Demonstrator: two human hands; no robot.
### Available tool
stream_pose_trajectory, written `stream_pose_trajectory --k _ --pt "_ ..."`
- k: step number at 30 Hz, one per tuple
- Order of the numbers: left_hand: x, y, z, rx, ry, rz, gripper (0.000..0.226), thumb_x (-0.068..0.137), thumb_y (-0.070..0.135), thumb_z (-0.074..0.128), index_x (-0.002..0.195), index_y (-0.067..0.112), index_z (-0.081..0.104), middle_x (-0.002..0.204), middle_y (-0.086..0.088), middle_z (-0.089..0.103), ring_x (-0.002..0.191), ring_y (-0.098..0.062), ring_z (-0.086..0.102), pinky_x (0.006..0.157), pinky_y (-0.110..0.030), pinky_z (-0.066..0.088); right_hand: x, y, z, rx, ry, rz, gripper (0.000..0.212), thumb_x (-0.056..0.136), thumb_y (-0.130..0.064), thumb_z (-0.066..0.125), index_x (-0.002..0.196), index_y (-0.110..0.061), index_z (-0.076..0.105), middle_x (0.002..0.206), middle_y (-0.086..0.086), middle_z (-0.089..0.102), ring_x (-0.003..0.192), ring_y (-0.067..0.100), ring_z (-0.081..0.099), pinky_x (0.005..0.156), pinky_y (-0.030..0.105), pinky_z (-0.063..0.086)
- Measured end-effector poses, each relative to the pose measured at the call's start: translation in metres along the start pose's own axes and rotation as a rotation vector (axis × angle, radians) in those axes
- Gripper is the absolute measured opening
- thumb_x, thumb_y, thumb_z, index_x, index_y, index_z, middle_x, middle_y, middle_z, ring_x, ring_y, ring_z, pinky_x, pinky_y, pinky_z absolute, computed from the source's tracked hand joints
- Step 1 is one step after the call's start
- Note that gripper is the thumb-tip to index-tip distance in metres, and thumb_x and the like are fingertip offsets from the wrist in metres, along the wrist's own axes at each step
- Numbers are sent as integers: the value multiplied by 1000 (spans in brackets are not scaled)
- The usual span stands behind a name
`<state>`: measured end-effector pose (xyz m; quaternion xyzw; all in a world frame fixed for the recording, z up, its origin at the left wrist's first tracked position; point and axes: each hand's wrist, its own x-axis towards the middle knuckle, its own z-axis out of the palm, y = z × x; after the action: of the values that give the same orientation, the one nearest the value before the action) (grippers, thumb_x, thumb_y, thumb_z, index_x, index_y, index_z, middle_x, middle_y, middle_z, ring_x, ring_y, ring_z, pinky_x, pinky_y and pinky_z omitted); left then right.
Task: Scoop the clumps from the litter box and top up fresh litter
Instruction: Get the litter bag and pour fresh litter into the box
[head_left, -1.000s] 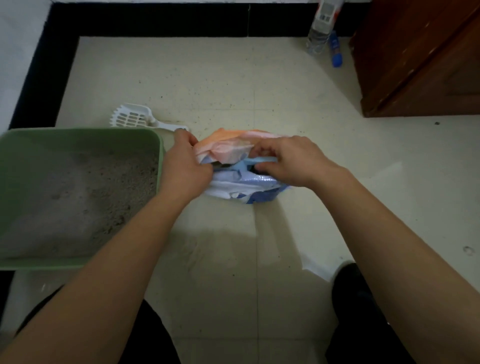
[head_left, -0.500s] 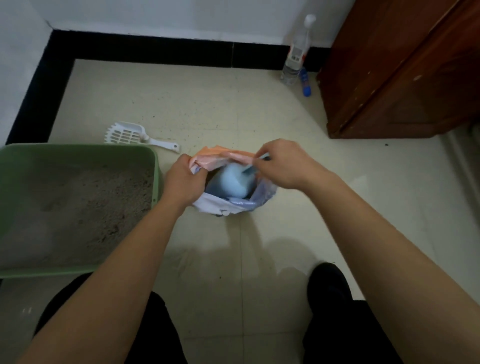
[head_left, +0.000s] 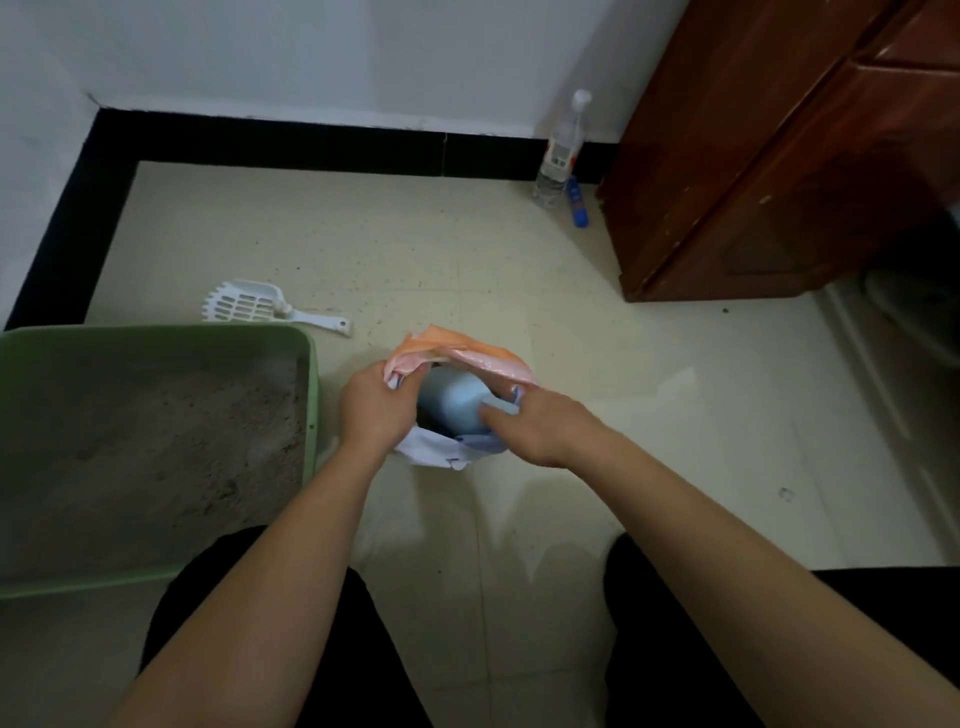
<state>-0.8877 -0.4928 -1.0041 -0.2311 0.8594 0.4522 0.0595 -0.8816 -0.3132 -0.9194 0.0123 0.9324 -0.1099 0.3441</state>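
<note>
While the left hand (head_left: 376, 410) pinches the litter bag (head_left: 467, 354) open, the right hand (head_left: 540, 428) grips the blue scoop (head_left: 451, 402) inside; the litter box (head_left: 156, 333) lies leftward.

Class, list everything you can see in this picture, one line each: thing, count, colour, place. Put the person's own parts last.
litter box: one, green, floor at left
litter: one bed, grey, inside the litter box
slotted scoop: one, white, floor behind the litter box
bag: one, orange, white and blue, floor right of the litter box
blue scoop: one, light blue, inside the bag
bottle: one, clear with white top, by the wall beside the cupboard
small object: one, blue, floor beside the bottle
cupboard: one, brown, upper right
left hand: one, grips the bag's left edge
right hand: one, at the bag's mouth, grip on the blue scoop
legs: two, in black, bottom of view
</note>
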Motion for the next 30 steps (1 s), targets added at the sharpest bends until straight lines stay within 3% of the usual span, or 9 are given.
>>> stream_pose_trajectory --k 3,5,8,12,16,19,22,25,30 --pt "2 -10 0 -110 -44 -22 44 85 63 51 88 22 67 80 -2 69 69 -24 67 70 -39 56 -9 -3 -12 -322 226 11 43 102 -48 41 125 -16 59 117 9 64 108 29 61 81 33 46" --pt "0 -12 2 -162 -57 -27 43 85 62 49 92 23 66 83 -1 70 69 -25 68 74 -42 56 -7 0 -18 -381 229 33 31 101 -32 48 124 -15 59 107 6 62 100 27 62 70 31 43" --pt "-3 -9 7 -205 -92 -33 34 91 55 50 98 25 64 91 -2 70 69 -27 68 73 -39 57 0 0 -19 -175 94 82 28 100 -33 52 115 -11 61 92 6 60 86 25 58 66 30 39" --pt "-6 -6 14 -233 -161 -7 31 97 43 50 116 20 59 107 -3 66 74 -25 67 55 -23 45 -4 -12 -11 124 -19 128 25 96 -36 55 96 -11 56 76 5 53 60 17 48 54 27 40" --pt "-5 -11 12 -239 -208 24 29 100 37 48 120 19 58 109 1 62 67 -21 65 44 -12 42 -3 -15 1 -29 141 119 44 94 -53 54 112 -14 62 98 6 64 90 24 64 73 32 48" --pt "1 -20 18 -117 -171 -14 39 98 48 47 111 13 58 100 -2 62 86 -23 63 58 -23 44 -4 -11 -1 -317 309 49 38 95 -48 55 111 -14 61 93 5 58 82 23 57 69 30 43" --pt "2 -22 28 40 -118 -40 42 98 47 46 105 7 55 95 -9 61 87 -27 59 69 -34 42 4 -9 1 -482 304 -5 27 95 -37 56 108 -15 63 85 3 51 76 21 51 67 30 45" --pt "7 -16 34 115 -79 -32 37 99 41 47 109 7 55 102 -16 64 92 -35 61 79 -41 52 23 -3 -6 -419 251 9 28 92 -35 58 110 -15 61 93 5 58 84 23 59 69 31 45" --pt "9 -12 32 154 -69 -49 32 97 44 46 103 13 54 97 -14 64 83 -35 64 68 -43 59 52 11 -30 -348 191 -29 33 91 -46 56 95 -13 55 73 2 50 74 21 56 72 33 52"
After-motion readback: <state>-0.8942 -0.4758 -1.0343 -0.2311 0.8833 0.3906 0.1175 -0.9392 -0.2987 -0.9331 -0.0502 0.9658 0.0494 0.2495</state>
